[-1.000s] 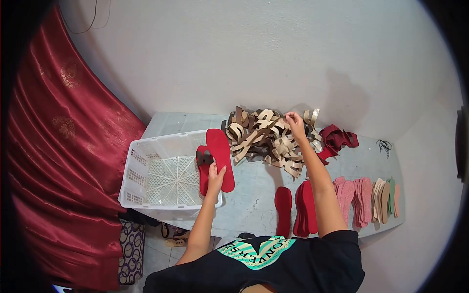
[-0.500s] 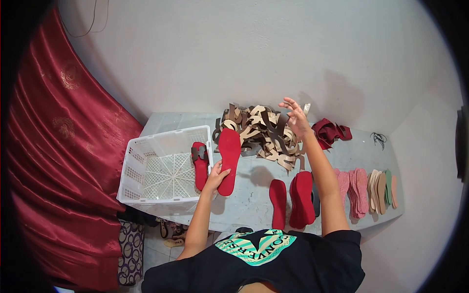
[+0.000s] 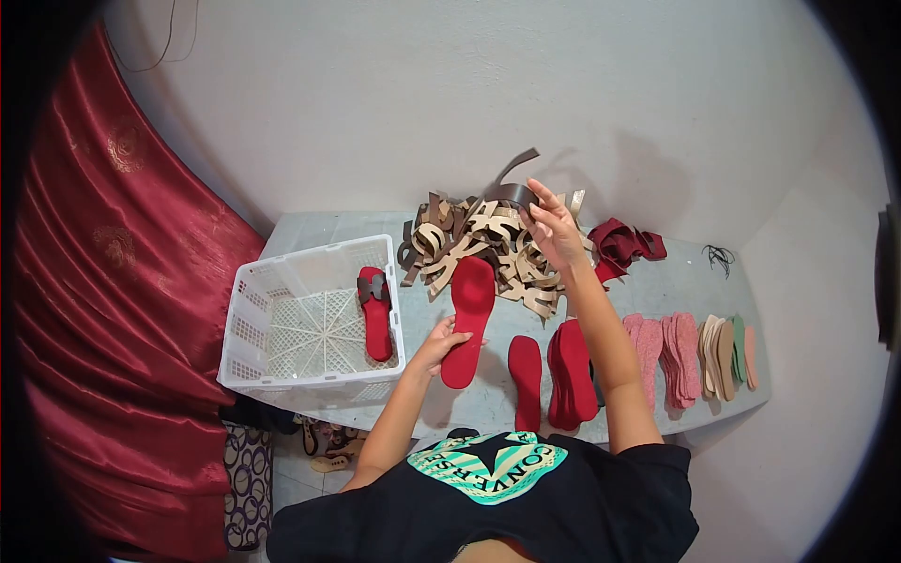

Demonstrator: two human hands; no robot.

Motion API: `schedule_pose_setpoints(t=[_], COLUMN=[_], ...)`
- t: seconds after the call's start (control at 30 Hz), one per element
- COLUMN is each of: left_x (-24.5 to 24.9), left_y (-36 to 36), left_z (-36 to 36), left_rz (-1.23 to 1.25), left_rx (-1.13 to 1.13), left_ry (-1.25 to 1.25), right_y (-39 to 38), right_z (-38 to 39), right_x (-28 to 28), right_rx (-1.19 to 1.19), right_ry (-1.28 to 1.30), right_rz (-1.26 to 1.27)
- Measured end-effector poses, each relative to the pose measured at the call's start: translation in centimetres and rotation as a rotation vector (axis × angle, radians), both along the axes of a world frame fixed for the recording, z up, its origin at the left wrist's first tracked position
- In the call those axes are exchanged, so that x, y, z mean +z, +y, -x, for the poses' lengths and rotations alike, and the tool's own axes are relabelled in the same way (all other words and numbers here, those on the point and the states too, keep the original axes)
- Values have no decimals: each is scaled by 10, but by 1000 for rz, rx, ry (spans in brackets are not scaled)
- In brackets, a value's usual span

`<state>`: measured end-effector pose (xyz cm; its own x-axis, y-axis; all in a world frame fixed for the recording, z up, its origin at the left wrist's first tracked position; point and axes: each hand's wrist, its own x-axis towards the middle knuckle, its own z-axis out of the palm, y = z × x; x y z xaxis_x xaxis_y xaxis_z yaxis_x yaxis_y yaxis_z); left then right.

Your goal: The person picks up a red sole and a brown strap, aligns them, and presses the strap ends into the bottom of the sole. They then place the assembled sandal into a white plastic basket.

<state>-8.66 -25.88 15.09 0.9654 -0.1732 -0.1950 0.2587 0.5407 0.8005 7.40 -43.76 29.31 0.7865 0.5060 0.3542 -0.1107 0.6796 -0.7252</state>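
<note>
In the head view my left hand (image 3: 437,347) grips a red sandal sole (image 3: 471,300) near its heel end, thumb on top. My right hand (image 3: 556,227) is raised above a heap of cut straps (image 3: 469,244) in beige, brown and dark tones. Pinched in its fingers is a dark brown strap (image 3: 512,195), with a curled end sticking up. A single red sole (image 3: 526,375) lies in front of me, beside a stack of red soles (image 3: 572,375). To the left, a red sandal (image 3: 377,319) with a dark strap sits in a white plastic basket (image 3: 394,281).
Pink soles (image 3: 680,357), beige soles (image 3: 718,357) and green soles (image 3: 740,349) line the right of the table (image 3: 732,296). Dark red straps (image 3: 624,246) lie by the wall, near a black cord (image 3: 719,257). A red curtain (image 3: 131,310) hangs at the left.
My right hand, empty before, now holds a dark brown strap lifted from the heap. My left hand has moved the red sole right, away from the basket.
</note>
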Motion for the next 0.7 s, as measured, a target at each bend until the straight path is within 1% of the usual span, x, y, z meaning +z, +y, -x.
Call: schedule_pose_setpoints(t=[0.03,0.1,0.13,0.2,0.23,0.27,0.3,0.37,0.4,0.5,0.53,0.6,0.67,0.7], left_x=[1,10,14,22,25,27,27,20,19,19,21,24,24,23], left_y=[-3,-7,-9,-10,-9,-8,-7,-5,-6,-12,-14,-18,-21,-22], left_z=[1,5,6,8,9,10,13,18,21,31,35,40,43,45], left_rz=[3,7,9,66,68,67,64,14,-35,-74,-67,17,63,103], left_rx=[3,2,6,44,52,66,78,78,73,46,39,-5,-14,-19], left_ry=[3,0,1,-16,-13,6,29,17,-6,-4,17,-44,-13,2], right_y=[-1,-2,-4,-10,-12,-14,-19,-28,-31,-45,-50,-57,-60,-63], right_z=[6,26,38,61,75,86,92,108,112,125,127,131,136,136], right_x=[-6,-21,-36,-79,-97,-117,-139,-150,-149,-146,-147,-147,-143,-145], right_rx=[3,-59,-87,-75,-90,-145,-93,-136,-135,-166,-148,-131,-130,-125], right_ry=[3,58,74,163,247,245,309,364,376,339,307,290,184,195], right_rz=[3,-123,-125,-15,68,162,208,312,314,403,439,481,564,568])
